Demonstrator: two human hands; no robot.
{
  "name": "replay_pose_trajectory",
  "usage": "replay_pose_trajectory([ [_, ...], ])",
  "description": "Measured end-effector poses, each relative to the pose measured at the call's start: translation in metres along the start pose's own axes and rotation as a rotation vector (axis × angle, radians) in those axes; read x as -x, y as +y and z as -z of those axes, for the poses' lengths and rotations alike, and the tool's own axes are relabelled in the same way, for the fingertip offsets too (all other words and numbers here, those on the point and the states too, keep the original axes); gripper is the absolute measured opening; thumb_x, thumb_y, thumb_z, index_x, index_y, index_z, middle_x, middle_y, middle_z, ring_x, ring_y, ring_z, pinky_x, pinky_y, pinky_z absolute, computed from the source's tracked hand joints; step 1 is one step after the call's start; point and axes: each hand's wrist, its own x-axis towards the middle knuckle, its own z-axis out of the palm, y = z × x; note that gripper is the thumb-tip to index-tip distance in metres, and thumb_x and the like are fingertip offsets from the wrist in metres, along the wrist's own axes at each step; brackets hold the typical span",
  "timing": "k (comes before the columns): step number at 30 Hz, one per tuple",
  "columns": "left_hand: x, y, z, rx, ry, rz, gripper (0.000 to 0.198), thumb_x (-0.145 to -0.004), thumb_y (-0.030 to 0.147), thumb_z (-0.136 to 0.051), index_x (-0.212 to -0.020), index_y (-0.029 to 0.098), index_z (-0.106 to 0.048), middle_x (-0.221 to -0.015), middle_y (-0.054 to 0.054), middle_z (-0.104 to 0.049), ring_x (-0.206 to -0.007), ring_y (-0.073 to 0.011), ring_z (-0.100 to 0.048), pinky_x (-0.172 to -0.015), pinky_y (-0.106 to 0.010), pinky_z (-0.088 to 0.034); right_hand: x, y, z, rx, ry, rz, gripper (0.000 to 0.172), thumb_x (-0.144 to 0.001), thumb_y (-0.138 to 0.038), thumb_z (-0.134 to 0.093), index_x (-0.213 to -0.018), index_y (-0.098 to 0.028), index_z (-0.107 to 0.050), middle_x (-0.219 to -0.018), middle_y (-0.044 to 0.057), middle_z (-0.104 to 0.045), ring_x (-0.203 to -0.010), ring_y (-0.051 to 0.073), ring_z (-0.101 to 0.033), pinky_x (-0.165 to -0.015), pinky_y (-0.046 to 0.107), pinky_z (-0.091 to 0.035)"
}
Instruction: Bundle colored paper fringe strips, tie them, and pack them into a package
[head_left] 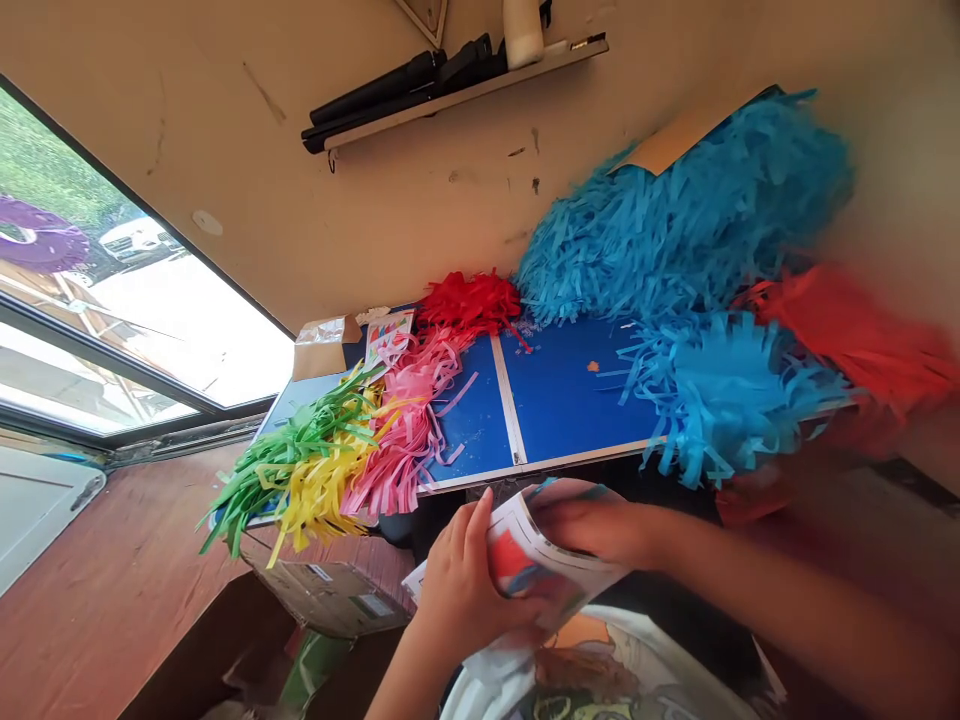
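Note:
Both my hands hold a printed paper sheet [525, 560] with red, blue and white patches, curled over in front of me below the table edge. My left hand [457, 590] grips its near side, fingers closed around it. My right hand [600, 530] pinches its far top edge. Just beyond stands a blue table [555, 390] with a white centre line. On it lie fringed paper strips: a green bundle [292, 455], a yellow bundle [322, 490], a pink bundle [405, 420] and a red bundle [469, 300].
Large blue fringed pieces [675, 230] lean on the wall at right, with a red one [847, 330] beside them. A small cardboard box [324, 345] sits at the table's far left corner. A cardboard box [330, 590] stands on the floor. A shelf [457, 95] hangs above; a window [112, 300] is left.

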Motion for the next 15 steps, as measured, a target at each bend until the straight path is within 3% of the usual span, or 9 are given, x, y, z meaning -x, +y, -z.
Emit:
replay_pose_trajectory([
  [3, 0.001, -0.003, -0.002, -0.019, 0.033, -0.006, 0.108, -0.052, 0.053, -0.073, -0.137, 0.017, -0.018, -0.115, -0.017, -0.054, -0.102, -0.0344, -0.057, -0.082, -0.045, -0.049, -0.001, 0.002, 0.008, -0.064, 0.004, -0.021, 0.033, -0.078, -0.037, -0.055, -0.1, -0.017, -0.068, -0.107, 0.007, -0.066, -0.102, 0.023, -0.059, -0.096, 0.038, -0.042],
  [6, 0.004, -0.006, -0.005, -0.048, 0.051, 0.034, 0.112, -0.049, 0.051, -0.075, -0.137, 0.016, -0.016, -0.117, -0.018, -0.052, -0.105, -0.036, -0.055, -0.083, -0.047, -0.048, 0.009, -0.005, 0.023, -0.161, 0.152, 0.028, 0.05, -0.087, -0.049, -0.037, -0.101, -0.012, -0.067, -0.103, 0.012, -0.067, -0.096, 0.023, -0.062, -0.09, 0.042, -0.046],
  [8, 0.004, -0.005, -0.007, -0.057, 0.034, 0.059, 0.112, -0.048, 0.05, -0.076, -0.136, 0.015, -0.016, -0.117, -0.019, -0.052, -0.107, -0.0368, -0.054, -0.084, -0.048, -0.047, 0.015, -0.015, 0.032, -0.146, 0.248, 0.121, 0.048, -0.088, -0.048, -0.037, -0.098, -0.013, -0.068, -0.099, 0.011, -0.068, -0.093, 0.022, -0.064, -0.086, 0.039, -0.048],
  [10, 0.003, -0.004, -0.01, -0.036, -0.001, 0.073, 0.112, -0.048, 0.049, -0.076, -0.136, 0.014, -0.018, -0.116, -0.019, -0.053, -0.106, -0.037, -0.054, -0.085, -0.049, -0.047, 0.018, -0.026, 0.036, 0.026, 0.283, 0.261, 0.037, -0.088, -0.041, -0.043, -0.099, -0.015, -0.067, -0.104, 0.01, -0.067, -0.097, 0.02, -0.062, -0.089, 0.036, -0.047],
  [12, 0.001, -0.002, -0.011, -0.008, -0.024, 0.096, 0.11, -0.048, 0.048, -0.077, -0.136, 0.014, -0.02, -0.116, -0.019, -0.054, -0.106, -0.0372, -0.054, -0.086, -0.05, -0.046, 0.017, -0.031, 0.035, 0.31, 0.238, 0.395, 0.032, -0.089, -0.032, -0.043, -0.106, -0.016, -0.065, -0.115, 0.01, -0.062, -0.109, 0.019, -0.056, -0.096, 0.034, -0.042],
  [15, 0.0, -0.003, -0.011, 0.027, -0.043, 0.166, 0.108, -0.049, 0.042, -0.077, -0.136, 0.013, -0.02, -0.118, -0.019, -0.052, -0.108, -0.0369, -0.053, -0.088, -0.051, -0.044, 0.017, -0.017, 0.027, 0.702, 0.125, 0.459, 0.039, -0.089, -0.033, -0.042, -0.122, -0.014, -0.055, -0.133, 0.011, -0.048, -0.127, 0.021, -0.037, -0.107, 0.039, -0.028],
])
